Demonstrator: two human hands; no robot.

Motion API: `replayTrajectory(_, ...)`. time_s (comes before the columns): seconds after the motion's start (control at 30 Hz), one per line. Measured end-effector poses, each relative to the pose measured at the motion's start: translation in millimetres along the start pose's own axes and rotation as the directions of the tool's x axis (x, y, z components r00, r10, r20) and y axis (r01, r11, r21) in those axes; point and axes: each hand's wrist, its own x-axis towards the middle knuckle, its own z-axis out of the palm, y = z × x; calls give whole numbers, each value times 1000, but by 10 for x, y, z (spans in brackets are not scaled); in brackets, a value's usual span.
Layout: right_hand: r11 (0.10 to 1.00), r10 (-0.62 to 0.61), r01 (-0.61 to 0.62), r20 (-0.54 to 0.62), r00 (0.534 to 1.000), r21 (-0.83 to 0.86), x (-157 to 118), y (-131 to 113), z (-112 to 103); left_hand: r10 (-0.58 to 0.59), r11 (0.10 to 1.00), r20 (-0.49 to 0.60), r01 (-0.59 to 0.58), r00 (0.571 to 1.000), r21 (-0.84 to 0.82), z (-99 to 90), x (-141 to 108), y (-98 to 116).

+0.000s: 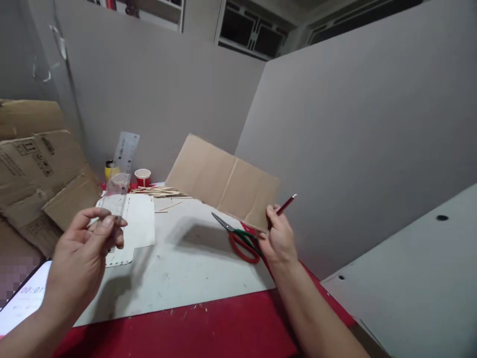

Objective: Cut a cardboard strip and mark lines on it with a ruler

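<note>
My left hand (87, 241) pinches the lower end of a clear plastic ruler (124, 154), which stands up and leans slightly right. My right hand (278, 236) grips the lower right corner of a flat piece of brown cardboard (223, 181), raised over the table. A dark red pen (286, 205) also sticks out of that hand. Below the cardboard, scissors (244, 244) with red and green handles lie partly open, close to my right hand. Behind the ruler, a white notched sheet (143, 221) rests on the table.
Thin wooden sticks (158, 191), a red-and-white cup (142, 177) and a yellow container (111, 170) are at the back of the table. Cardboard boxes (40, 174) are stacked at left, near a lit phone (28, 298). White board (179, 278) covers part of the red tabletop (194, 330).
</note>
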Motion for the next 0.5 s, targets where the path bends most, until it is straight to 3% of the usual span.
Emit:
replayTrajectory(0.13,996,68,-70,31,997,58,-423,155,260,-185,981,209,193,960,-19,180,-92,-211)
replayTrajectory(0.23,994,99,-105,144,985,32,-800,283,371,-211,967,275,241,938,-82,336,-122,-294)
replayTrajectory(0.37,991,114,-74,412,904,-112,-1061,334,329,-117,988,208,134,971,-72,378,22,-316)
replayTrajectory(0.4,992,107,-67,426,898,-107,-1063,313,305,-82,994,202,94,976,-49,361,76,-322)
replayTrajectory(0.5,999,43,-33,306,951,-38,-973,186,262,-28,999,215,23,976,24,300,205,-358)
